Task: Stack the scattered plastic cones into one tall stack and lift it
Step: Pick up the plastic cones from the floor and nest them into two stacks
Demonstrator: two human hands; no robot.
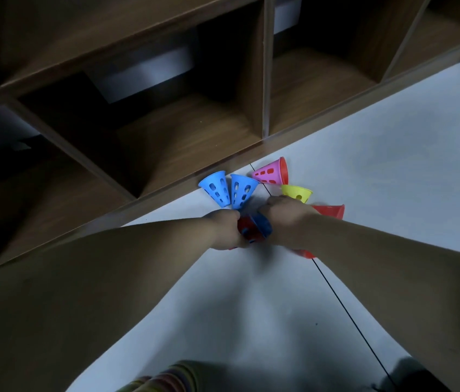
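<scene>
Both arms reach forward and down, hands meeting knuckles-up just above the floor (392, 171). The left hand (224, 232) grips a red cone (243, 223) and the right hand (288, 219) grips a blue cone (265, 226), the two cones touching between them. A yellow cone (296, 192) and pink cone (268, 173) lie just beyond, by the shelf (189, 142).

This is an indoor room, perhaps a playroom or a room in a home; which one cannot be told. A dark wood-grain shelf unit (183, 142) of open square compartments stands on a pale, smooth floor (392, 154) crossed by a thin dark seam (344, 309). Grey boxes (144, 72) sit deep in some compartments. Bright perforated plastic cones (217, 189) lie on the floor by the unit's base. The light is dim.
</scene>
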